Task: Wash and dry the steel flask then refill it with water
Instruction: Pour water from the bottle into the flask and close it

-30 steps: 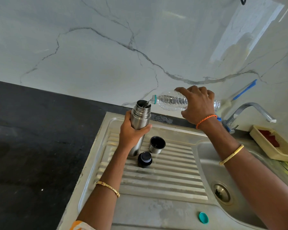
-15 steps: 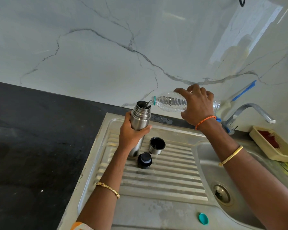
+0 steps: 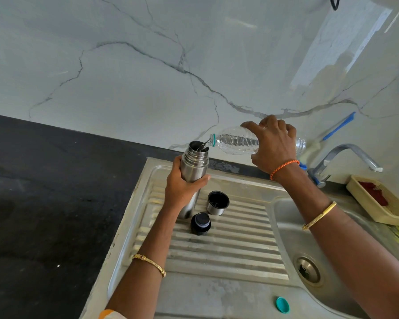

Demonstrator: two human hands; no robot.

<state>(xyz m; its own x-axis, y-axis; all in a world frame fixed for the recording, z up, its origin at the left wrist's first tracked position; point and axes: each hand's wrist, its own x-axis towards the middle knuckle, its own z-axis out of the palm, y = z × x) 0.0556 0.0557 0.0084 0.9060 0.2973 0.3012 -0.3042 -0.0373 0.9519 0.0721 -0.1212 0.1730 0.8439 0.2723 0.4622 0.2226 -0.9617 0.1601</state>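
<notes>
Left hand (image 3: 182, 187) grips the steel flask (image 3: 192, 171) around its mid body, fingers and thumb wrapped round it, flask upright with its base on the ribbed drainboard (image 3: 228, 249) of the steel sink unit — mouth open, no lid on. Right hand (image 3: 273, 145) holds a clear plastic bottle (image 3: 235, 142) from above, fingers curled over it, bottle tipped nearly horizontal with its neck and teal ring just at the flask mouth; a thin stream of water (image 3: 203, 146) runs from the bottle into the flask. Bottle looks mostly empty, some water along the lower side. Just right of the flask on the drainboard stands the steel cup lid (image 3: 217, 203), open side up, dark inside; in front of the flask sits the black stopper (image 3: 200, 224), near the cup but apart from it. A teal bottle cap (image 3: 282, 305) lies on the flat front edge of the sink unit, well apart from the rest. Sink basin (image 3: 286, 222) to the right with its drain (image 3: 308, 269); tap (image 3: 346, 155) behind it, a yellow basket (image 3: 364, 203) with something red inside at the far right. Black bench (image 3: 44, 203) to the left, marble-look wall (image 3: 148, 65) behind. Orange thread and a gold bangle on the right wrist and forearm — gold bangle on the left forearm too.
</notes>
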